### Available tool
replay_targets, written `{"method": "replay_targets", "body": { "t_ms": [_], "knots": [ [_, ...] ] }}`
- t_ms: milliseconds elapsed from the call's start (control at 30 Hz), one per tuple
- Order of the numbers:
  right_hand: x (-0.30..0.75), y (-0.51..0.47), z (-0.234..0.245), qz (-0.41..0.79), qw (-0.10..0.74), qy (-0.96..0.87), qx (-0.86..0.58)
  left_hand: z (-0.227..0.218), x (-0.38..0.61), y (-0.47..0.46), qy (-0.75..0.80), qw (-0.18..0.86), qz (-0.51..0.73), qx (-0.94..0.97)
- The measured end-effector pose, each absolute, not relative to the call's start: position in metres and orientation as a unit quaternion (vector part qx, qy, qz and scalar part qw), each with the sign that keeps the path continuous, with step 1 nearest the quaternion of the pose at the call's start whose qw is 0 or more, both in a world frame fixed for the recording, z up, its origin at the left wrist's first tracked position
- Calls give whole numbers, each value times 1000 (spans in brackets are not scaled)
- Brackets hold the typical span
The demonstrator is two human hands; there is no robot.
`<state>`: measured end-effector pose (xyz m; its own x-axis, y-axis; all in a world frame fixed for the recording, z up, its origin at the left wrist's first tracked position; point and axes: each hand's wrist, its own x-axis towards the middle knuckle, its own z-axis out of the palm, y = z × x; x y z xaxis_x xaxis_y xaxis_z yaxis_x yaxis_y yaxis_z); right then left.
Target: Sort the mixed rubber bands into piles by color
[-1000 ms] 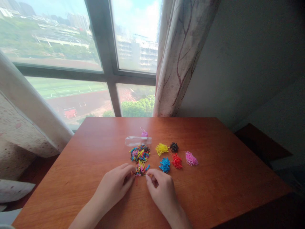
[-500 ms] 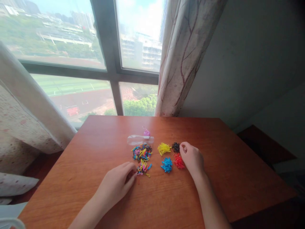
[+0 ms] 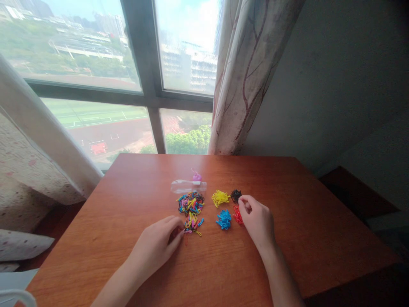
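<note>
Now 1 blue pile (image 3: 223,220); from it, 1 yellow pile (image 3: 220,198) at 12 o'clock, 1 black pile (image 3: 235,195) at 1, 1 red pile (image 3: 237,215) at 3! 2 mixed piles (image 3: 191,202) (image 3: 192,222) at 10 and 9, 1 bottle (image 3: 183,187), 1 purple item (image 3: 197,177), 2 hands (image 3: 158,241) (image 3: 258,219)!

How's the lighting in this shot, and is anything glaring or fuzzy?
Head view: the window is bright and hazy; head view: pale glare on the far part of the table, dark wall at right; head view: fine detail in the mixed pile looks soft.
</note>
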<state>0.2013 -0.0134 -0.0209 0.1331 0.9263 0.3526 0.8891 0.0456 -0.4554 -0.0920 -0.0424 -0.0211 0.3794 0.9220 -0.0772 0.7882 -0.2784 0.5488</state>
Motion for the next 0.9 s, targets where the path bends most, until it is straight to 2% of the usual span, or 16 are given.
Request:
{"method": "replay_targets", "body": {
  "t_ms": [233,400,900],
  "knots": [
    [152,-57,-37,124,357,-696,-611,-23,-92,-43,543,255,121,791],
    [128,-77,-51,176,358,-709,-581,-24,-92,-43,543,247,114,794],
    [124,-83,-55,173,326,-733,-571,-25,-93,-41,543,239,113,797]
  ]
}}
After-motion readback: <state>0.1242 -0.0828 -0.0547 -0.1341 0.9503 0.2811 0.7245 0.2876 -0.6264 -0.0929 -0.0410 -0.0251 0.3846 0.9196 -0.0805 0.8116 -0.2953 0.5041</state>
